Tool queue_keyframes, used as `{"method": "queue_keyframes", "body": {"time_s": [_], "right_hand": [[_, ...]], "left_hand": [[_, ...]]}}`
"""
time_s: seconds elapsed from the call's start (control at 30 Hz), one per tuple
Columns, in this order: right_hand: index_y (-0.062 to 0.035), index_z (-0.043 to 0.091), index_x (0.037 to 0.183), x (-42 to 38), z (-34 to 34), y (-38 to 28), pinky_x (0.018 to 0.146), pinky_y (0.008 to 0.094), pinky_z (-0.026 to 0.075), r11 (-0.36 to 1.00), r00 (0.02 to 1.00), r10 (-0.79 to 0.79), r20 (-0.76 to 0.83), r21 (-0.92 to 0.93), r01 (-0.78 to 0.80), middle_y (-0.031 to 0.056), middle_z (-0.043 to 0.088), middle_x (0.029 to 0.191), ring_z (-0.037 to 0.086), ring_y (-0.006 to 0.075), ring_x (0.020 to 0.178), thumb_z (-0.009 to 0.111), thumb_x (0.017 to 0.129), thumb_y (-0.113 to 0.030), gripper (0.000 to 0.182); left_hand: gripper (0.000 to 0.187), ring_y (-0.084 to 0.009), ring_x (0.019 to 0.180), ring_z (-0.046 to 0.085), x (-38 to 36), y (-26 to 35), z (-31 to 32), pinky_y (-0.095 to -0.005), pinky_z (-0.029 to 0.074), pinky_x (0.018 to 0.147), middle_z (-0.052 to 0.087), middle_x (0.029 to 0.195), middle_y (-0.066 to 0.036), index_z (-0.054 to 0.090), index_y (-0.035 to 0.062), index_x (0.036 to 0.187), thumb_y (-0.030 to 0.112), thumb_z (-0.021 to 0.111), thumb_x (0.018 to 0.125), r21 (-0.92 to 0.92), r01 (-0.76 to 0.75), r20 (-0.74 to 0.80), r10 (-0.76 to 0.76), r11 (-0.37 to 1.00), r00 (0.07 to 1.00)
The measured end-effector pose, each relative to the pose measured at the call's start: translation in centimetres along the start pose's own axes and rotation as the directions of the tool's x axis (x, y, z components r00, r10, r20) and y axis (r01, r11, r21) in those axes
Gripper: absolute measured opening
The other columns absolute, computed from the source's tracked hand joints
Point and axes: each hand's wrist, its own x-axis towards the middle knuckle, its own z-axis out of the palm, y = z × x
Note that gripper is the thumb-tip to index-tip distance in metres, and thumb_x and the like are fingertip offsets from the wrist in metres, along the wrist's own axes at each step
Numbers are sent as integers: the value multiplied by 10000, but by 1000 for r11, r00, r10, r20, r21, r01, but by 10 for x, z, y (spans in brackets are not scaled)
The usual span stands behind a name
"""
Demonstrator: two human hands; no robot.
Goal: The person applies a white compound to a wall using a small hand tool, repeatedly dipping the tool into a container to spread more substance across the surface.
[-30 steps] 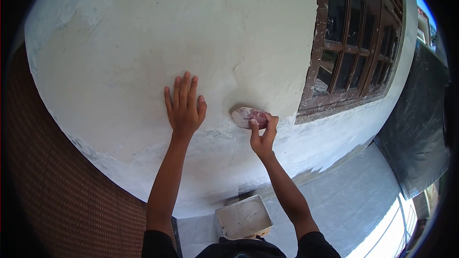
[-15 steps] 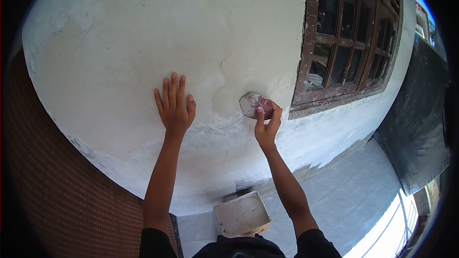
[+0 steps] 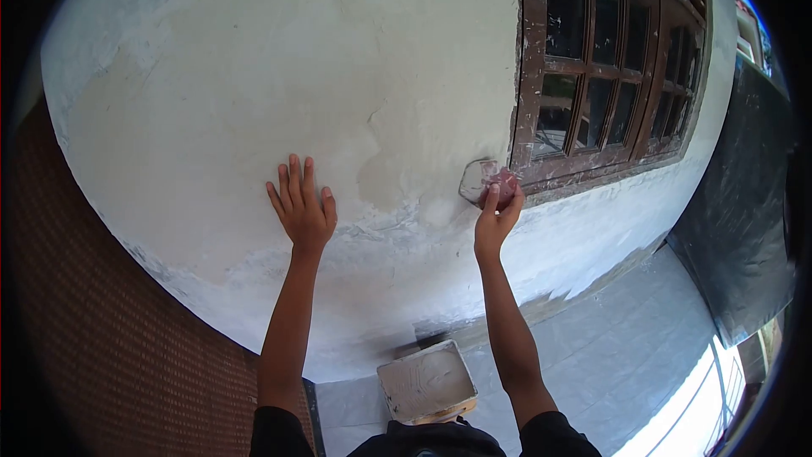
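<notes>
Against the pale plastered wall (image 3: 211, 118), my right hand (image 3: 497, 213) grips a flat maroon putty scraper (image 3: 482, 178) smeared with white. The scraper lies on the wall beside the lower left corner of the brown wooden window frame (image 3: 529, 148). My left hand (image 3: 304, 207) rests palm-down on the wall, fingers stretched out, holding nothing. A patchy, rough band of filler (image 3: 385, 218) crosses the wall between my two hands.
Below me stands a white-smeared square tub (image 3: 427, 385) of pale paste. Grey sheeting (image 3: 584, 347) covers the ground along the wall. A brown woven panel (image 3: 127, 313) borders the left, and a dark sheet (image 3: 727, 203) hangs on the right.
My right hand has slid the scraper rightward, up to the window frame's corner. My left hand sits slightly lower in view. The camera view has shifted a little to the right.
</notes>
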Motion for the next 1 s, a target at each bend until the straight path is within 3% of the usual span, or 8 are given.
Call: {"method": "queue_keyframes", "body": {"time_s": [0.13, 0.27, 0.37, 0.5, 0.63, 0.73, 0.9, 1.0], "right_hand": [[31, 492, 1191, -5, 2, -23, 841, 308, 461, 966, 960, 163, -229, 235, -108, 150, 529, 1146, 546, 175, 995, 598, 960, -187, 335], [12, 513, 1188, -57, 26, -28, 847, 386, 365, 842, 789, -406, 461, -147, 519, 154, 551, 1041, 496, 249, 898, 617, 890, -50, 321], [9, 521, 1187, -54, 41, -37, 860, 399, 308, 750, 605, -428, 671, -109, 652, 153, 557, 1007, 466, 291, 889, 598, 873, -22, 325], [11, 504, 1195, 3, 42, -23, 838, 363, 402, 970, 975, -212, 65, -108, 218, 141, 545, 1045, 513, 226, 925, 597, 926, -99, 305], [-5, 488, 1219, 30, 21, -49, 842, 315, 467, 975, 972, 43, -232, 220, 9, 113, 533, 1089, 543, 176, 979, 598, 959, -150, 317], [37, 488, 1198, -5, 37, -49, 846, 353, 405, 969, 966, -245, 84, -8, 247, 143, 552, 1061, 524, 216, 937, 612, 913, -79, 333], [-24, 550, 1144, -47, 61, -56, 830, 400, 299, 704, 535, -534, 655, -6, 710, 97, 589, 919, 465, 253, 898, 640, 834, -38, 323], [-10, 539, 1182, -10, 64, -59, 864, 398, 304, 884, 846, -325, 422, -184, 431, 123, 586, 967, 469, 276, 955, 615, 872, -76, 326]], "left_hand": [[554, -339, 1423, 253, -13, 4, 4, -554, 109, 1153, 324, 1518, -158, 348, 47, 1456, 245, 439, 946, 20, 12, 10, -12, 1000, 1000], [564, -350, 1430, 225, -20, 11, 4, -563, 99, 1151, 292, 1530, -165, 328, 33, 1463, 259, 433, 957, 22, 50, 27, -50, 999, 998], [559, -362, 1429, 220, -28, 12, 7, -566, 94, 1150, 287, 1530, -172, 326, 30, 1464, 260, 425, 964, 9, 56, 15, -56, 998, 998], [541, -345, 1426, 259, -31, 16, 10, -552, 120, 1154, 339, 1518, -153, 383, 47, 1447, 261, 444, 954, 7, 96, -20, -96, 995, 995], [541, -346, 1426, 258, -34, 19, 11, -551, 117, 1154, 331, 1522, -152, 379, 50, 1451, 260, 440, 957, 15, 114, -25, -114, 993, 993], [535, -348, 1426, 254, -31, 21, 12, -548, 116, 1155, 327, 1525, -151, 377, 56, 1455, 255, 431, 962, 11, 130, -25, -129, 992, 991], [519, -333, 1430, 252, -28, 28, -2, -535, 130, 1156, 322, 1530, -140, 368, 65, 1463, 225, 440, 975, -3, 168, 38, -168, 986, 985], [534, -351, 1429, 226, -31, 25, -11, -547, 138, 1152, 276, 1539, -156, 304, 67, 1487, 210, 434, 990, 20, 140, 151, -142, 990, 978]]}}
